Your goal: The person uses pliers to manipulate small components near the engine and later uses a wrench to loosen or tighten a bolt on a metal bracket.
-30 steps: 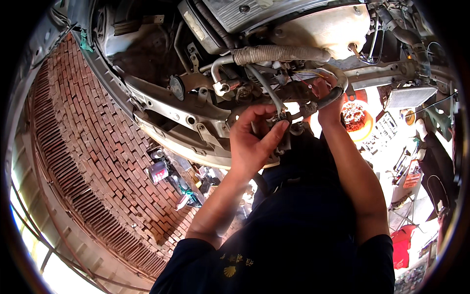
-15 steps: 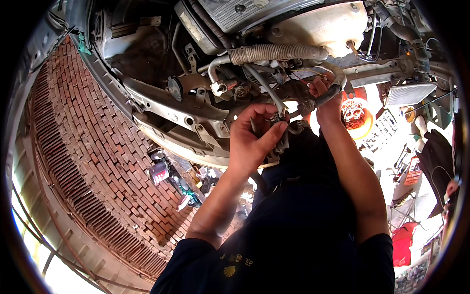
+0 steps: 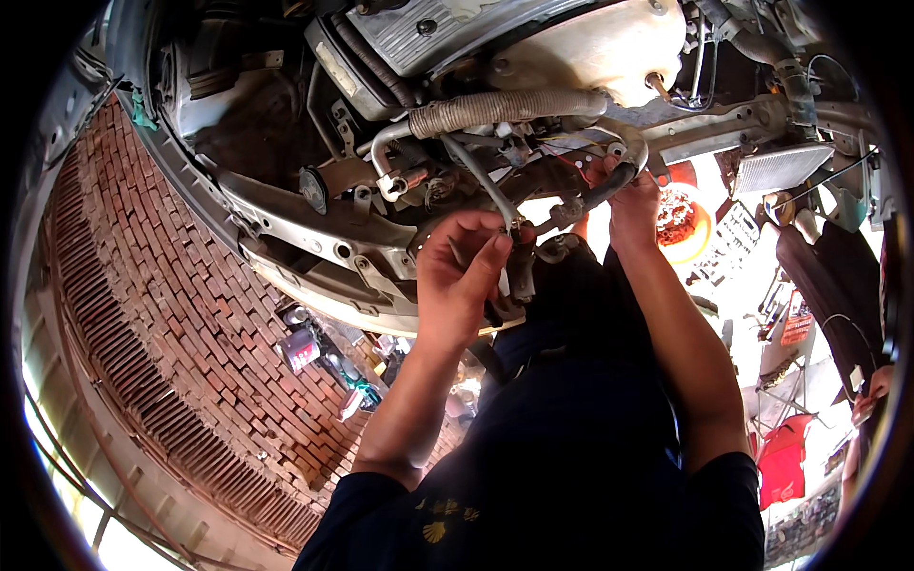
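Note:
My left hand [image 3: 455, 278] is closed at the car's front frame, thumb and fingers pinched at the lower end of a straight metal pipe [image 3: 481, 176]. A small fitting [image 3: 519, 230] shows at the fingertips. To the right, my right hand [image 3: 636, 214] is curled round a curved dark hose [image 3: 614, 185], its fingertips showing on the hose's far side, close to thin wires. That hose runs down to a joint near my left fingertips and bends up to a metal elbow. Above both hands lies a thick ribbed hose [image 3: 505, 109]. The inner fingers of both hands are partly hidden.
The silver engine cover [image 3: 447, 33] and a pale heat shield [image 3: 590, 52] stand beyond the hoses. A metal crossmember [image 3: 305, 228] runs to the left above a brick floor [image 3: 190, 276]. At right are an orange tub [image 3: 700, 233], a socket set [image 3: 736, 238] and another person's hand [image 3: 878, 385].
The whole view has shifted, so the engine bay and both hands sit slightly farther left. Both hands keep nearly the same hold. More of the other person shows at right.

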Action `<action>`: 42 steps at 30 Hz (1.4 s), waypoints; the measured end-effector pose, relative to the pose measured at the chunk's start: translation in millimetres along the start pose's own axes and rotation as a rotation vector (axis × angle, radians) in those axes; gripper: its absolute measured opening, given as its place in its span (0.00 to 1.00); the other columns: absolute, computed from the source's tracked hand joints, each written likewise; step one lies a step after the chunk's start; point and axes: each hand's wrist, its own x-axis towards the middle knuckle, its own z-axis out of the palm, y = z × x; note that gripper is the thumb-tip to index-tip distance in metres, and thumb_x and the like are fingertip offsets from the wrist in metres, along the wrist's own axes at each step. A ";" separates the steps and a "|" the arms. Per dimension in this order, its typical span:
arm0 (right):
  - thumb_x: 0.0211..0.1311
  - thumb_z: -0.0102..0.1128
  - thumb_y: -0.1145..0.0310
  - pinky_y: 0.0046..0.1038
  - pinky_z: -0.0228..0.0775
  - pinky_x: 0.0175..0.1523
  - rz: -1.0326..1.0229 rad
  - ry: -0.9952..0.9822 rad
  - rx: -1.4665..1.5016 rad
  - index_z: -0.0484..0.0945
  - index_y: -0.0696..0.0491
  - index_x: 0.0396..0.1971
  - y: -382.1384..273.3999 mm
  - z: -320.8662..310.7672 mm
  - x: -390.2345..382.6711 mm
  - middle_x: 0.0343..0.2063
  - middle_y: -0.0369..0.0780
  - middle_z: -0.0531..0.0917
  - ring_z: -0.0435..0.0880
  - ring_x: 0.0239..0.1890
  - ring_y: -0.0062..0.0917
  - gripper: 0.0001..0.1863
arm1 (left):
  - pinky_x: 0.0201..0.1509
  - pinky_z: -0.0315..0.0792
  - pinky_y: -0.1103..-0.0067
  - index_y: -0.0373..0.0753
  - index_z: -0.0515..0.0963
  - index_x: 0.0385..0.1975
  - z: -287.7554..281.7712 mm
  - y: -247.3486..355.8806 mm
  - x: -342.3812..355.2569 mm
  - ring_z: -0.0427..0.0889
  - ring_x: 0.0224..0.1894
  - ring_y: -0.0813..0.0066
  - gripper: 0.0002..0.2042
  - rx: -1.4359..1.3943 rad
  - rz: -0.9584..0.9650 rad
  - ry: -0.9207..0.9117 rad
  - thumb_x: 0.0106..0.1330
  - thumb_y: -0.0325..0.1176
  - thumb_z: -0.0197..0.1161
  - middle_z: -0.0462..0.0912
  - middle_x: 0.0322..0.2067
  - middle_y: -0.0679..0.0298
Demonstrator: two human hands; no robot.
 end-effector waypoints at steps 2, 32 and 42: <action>0.73 0.69 0.66 0.25 0.83 0.42 -0.014 0.000 -0.011 0.83 0.57 0.46 1.5 -5.6 2.8 0.36 0.40 0.90 0.90 0.37 0.24 0.11 | 0.24 0.62 0.87 0.38 0.78 0.50 0.8 0.3 0.3 0.66 0.19 0.89 0.10 0.044 -0.027 0.023 0.73 0.29 0.67 0.91 0.43 0.50; 0.82 0.54 0.59 0.23 0.61 0.27 0.258 -0.167 -0.296 0.79 0.51 0.32 -18.8 -16.9 -5.8 0.19 0.31 0.74 0.70 0.20 0.14 0.16 | 0.24 0.61 0.89 0.37 0.79 0.50 1.8 4.2 1.9 0.68 0.20 0.91 0.10 0.016 0.046 0.035 0.72 0.28 0.68 0.91 0.45 0.53; 0.82 0.47 0.63 0.24 0.75 0.34 0.210 -0.265 -0.533 0.80 0.55 0.53 -27.5 -22.3 -11.6 0.36 0.38 0.87 0.86 0.33 0.23 0.15 | 0.24 0.61 0.89 0.36 0.79 0.50 -3.7 -0.1 1.2 0.67 0.20 0.91 0.10 0.018 0.042 0.029 0.72 0.27 0.67 0.91 0.44 0.53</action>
